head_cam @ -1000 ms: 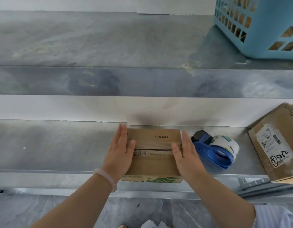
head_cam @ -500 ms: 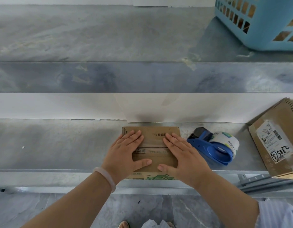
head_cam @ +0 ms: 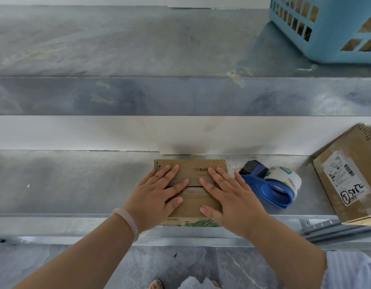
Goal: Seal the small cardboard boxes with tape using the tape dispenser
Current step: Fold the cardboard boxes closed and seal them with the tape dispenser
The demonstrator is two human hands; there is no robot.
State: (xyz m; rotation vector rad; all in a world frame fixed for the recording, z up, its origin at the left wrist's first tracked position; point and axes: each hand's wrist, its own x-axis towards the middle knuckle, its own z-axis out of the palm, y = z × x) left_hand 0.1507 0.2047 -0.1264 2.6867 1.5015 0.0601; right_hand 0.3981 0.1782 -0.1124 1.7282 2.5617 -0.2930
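Pressing small box [head_cam: 191, 166] shut at shelf [head_cam: 76, 180] front edge: left hand [head_cam: 157, 197] & right hand [head_cam: 230, 199] lie flat, fingers straight. Tape dispenser [head_cam: 264, 184] at 3 o'clock, just beside. Hold seam [head_cam: 194, 186] w/ left hand; fetch dispenser w/ right.

Left grip [head_cam: 155, 199] and right grip [head_cam: 232, 199] lie flat, palms down.

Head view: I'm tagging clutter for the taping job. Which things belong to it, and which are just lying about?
Job: small cardboard box, left hand and right hand flat on its top, blue tape dispenser untouched beside it.
Lying about: labelled cardboard parcel at right, blue plastic basket on the upper shelf.
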